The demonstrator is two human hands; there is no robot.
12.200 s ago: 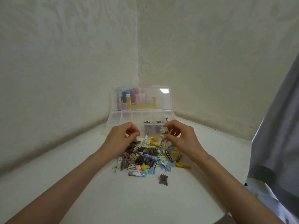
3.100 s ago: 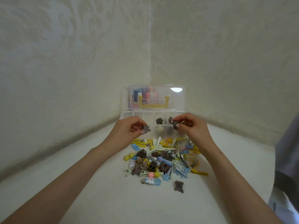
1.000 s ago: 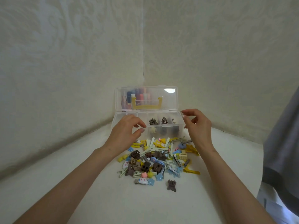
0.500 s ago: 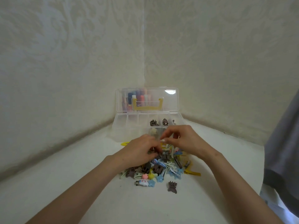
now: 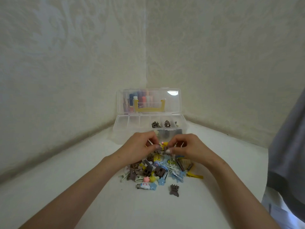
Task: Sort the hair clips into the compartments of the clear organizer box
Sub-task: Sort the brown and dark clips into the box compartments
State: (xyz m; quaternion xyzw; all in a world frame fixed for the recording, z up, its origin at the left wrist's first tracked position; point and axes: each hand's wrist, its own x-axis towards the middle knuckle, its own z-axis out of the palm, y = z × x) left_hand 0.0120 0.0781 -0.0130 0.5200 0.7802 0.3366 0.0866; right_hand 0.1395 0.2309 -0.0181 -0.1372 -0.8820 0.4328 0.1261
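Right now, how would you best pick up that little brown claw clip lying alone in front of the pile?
Pinch the brown claw clip across its narrow middle, coming straight down from above. It lies flat on the table, apart from the pile, so both sides look free.

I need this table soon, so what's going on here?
A person is sorting a pile of hair clips into a clear organizer box. The left hand and right hand are at the pile's far edge, fingers pinching a small brown clip between them. The box stands open behind the pile, with a few brown clips in its back-right compartments. A lone brown claw clip lies apart on the near side. Most clips remain unsorted.
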